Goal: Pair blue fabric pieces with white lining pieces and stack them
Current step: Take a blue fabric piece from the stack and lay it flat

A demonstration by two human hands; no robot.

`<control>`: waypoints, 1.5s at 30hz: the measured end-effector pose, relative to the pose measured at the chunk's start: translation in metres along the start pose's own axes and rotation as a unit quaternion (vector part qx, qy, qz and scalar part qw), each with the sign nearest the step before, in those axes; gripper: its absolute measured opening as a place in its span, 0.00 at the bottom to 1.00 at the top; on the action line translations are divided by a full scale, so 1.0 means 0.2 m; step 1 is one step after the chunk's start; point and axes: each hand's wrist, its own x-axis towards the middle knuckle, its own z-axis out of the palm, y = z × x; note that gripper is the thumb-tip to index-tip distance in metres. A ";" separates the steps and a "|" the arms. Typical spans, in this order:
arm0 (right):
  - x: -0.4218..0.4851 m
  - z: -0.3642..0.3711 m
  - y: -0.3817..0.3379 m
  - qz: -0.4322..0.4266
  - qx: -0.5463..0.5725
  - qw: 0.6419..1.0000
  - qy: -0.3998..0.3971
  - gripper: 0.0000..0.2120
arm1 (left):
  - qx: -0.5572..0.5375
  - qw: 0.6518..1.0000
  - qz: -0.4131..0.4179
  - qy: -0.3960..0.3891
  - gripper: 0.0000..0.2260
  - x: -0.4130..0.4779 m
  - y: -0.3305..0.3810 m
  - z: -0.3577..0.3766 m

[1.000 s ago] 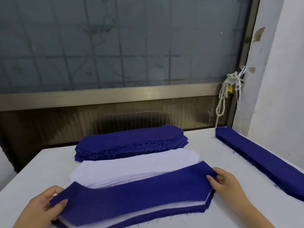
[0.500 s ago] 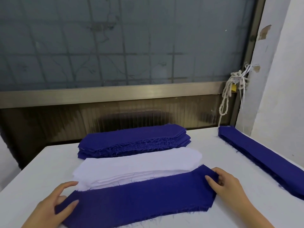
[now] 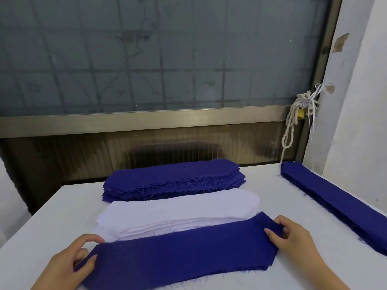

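On the white table (image 3: 52, 206), a blue piece (image 3: 178, 252) lies flat across the lower centre, just below the white lining stack (image 3: 178, 208) mid-frame. The left hand (image 3: 67, 262) and right hand (image 3: 293, 237) each pinch one end with curled fingers; better to square its edges evenly before letting go

Table (image 3: 60, 208) lies free at left; blue strip pile (image 3: 339, 204) bars the right.

The long deep-blue fabric piece (image 3: 178, 254), frayed deep-blue fabric stack (image 3: 171, 176) and narrow deep-blue strip stack (image 3: 335, 201) are plain-coloured — the curved white lining stack (image 3: 178, 208) and white tabletop (image 3: 62, 206) likewise.
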 end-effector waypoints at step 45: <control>0.05 0.36 -0.48 -0.156 -0.075 0.921 -0.349 0.13 | -0.014 0.976 0.027 -0.216 0.22 0.12 -0.08 -0.01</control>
